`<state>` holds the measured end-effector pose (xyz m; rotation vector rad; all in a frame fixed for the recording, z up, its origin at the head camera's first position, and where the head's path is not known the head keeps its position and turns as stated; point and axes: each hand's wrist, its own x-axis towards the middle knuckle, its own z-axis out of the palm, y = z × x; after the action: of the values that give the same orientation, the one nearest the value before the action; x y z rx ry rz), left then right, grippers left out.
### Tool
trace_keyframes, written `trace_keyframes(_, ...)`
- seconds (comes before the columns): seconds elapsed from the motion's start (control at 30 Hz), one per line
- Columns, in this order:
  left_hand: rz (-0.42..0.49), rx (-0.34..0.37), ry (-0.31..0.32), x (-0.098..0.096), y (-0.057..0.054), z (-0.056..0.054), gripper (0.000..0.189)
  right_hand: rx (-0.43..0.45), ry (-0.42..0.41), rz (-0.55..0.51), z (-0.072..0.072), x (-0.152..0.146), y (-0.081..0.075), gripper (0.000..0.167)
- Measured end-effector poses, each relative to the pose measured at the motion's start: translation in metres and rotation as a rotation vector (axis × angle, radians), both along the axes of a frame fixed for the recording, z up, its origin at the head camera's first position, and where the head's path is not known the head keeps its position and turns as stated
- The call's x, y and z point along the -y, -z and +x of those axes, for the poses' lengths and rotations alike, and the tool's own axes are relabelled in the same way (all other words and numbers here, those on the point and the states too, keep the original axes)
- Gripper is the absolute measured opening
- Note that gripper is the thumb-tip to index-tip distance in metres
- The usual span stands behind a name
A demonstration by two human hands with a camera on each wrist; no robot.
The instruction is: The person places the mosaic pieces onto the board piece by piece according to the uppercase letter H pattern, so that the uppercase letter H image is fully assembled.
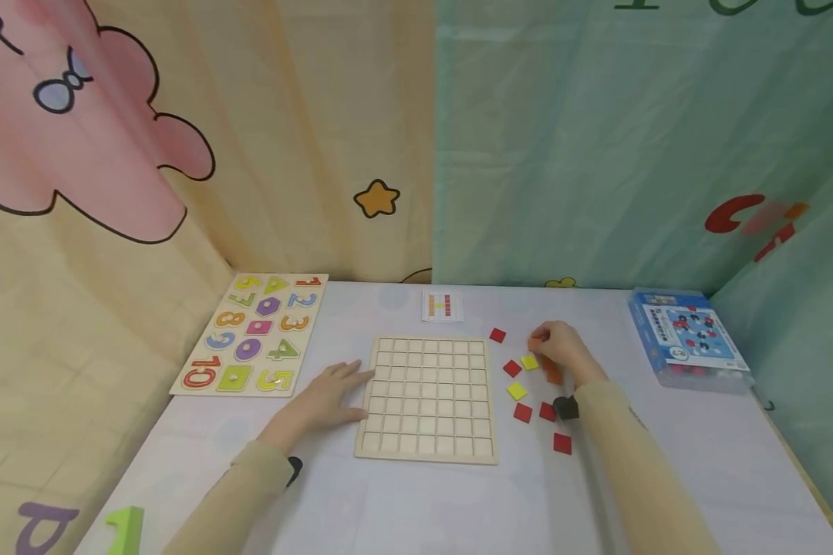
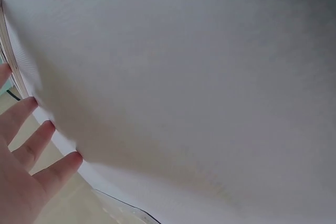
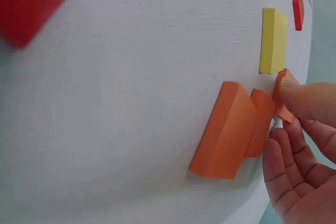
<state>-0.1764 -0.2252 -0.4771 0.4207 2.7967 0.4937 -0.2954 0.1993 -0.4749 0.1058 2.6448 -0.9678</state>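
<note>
A wooden grid board (image 1: 426, 405) with square slots lies in the middle of the table. My left hand (image 1: 328, 398) is at the board's left edge, fingers spread and thumb tip close to the frame. Right of the board, my right hand (image 1: 562, 351) pinches an orange square tile (image 3: 282, 100) between thumb and fingers. Close under that hand lie two more orange tiles (image 3: 226, 132), one partly overlapping the other in the right wrist view. Beside them is a yellow tile (image 3: 273, 40). A second yellow tile (image 1: 517, 391) and several red tiles (image 1: 562, 443) are scattered nearby.
Behind the board lies a small pattern card (image 1: 442, 306). At the left is a number-and-shape puzzle board (image 1: 308, 337). A blue-labelled box (image 1: 690, 335) stands at the back right, and a green block (image 1: 130, 530) at the front left corner.
</note>
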Motion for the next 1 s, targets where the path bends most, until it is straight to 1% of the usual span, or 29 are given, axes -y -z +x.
trace_keyframes(0.13, 0.020, 0.009, 0.004, 0.002, 0.004, -0.003, 0.076, 0.013, 0.007, -0.025, -0.001, -0.001, -0.001, 0.028)
trace_keyframes(0.23, 0.023, 0.009, -0.005, 0.002, 0.007, -0.004, 0.077, -0.006, 0.014, -0.062, 0.000, 0.009, -0.005, 0.024)
trace_keyframes(0.27, 0.024, 0.015, -0.012, 0.001, 0.007, -0.003, 0.077, -0.029, 0.008, -0.084, 0.001, 0.015, -0.007, 0.023)
trace_keyframes(0.37, 0.030, 0.027, -0.024, 0.001, 0.007, -0.002, 0.078, -0.111, -0.042, -0.155, 0.006, 0.045, -0.013, 0.022)
trace_keyframes(0.5, 0.044, 0.039, -0.041, 0.000, 0.003, -0.002, 0.077, -0.181, -0.132, -0.237, 0.017, 0.100, -0.020, 0.022)
trace_keyframes(0.63, 0.060, 0.052, -0.055, 0.000, 0.002, 0.000, 0.077, -0.178, -0.170, -0.297, 0.025, 0.151, -0.014, 0.021)
trace_keyframes(0.73, 0.075, 0.068, -0.059, 0.001, 0.002, 0.000, 0.077, -0.180, -0.186, -0.317, 0.029, 0.178, -0.007, 0.018)
trace_keyframes(0.87, 0.080, 0.075, -0.056, 0.002, 0.003, 0.000, 0.077, -0.167, -0.193, -0.328, 0.031, 0.197, 0.000, 0.016)
trace_keyframes(1.0, 0.077, 0.078, -0.055, 0.002, 0.004, -0.002, 0.077, -0.161, -0.183, -0.317, 0.030, 0.206, 0.004, 0.013)
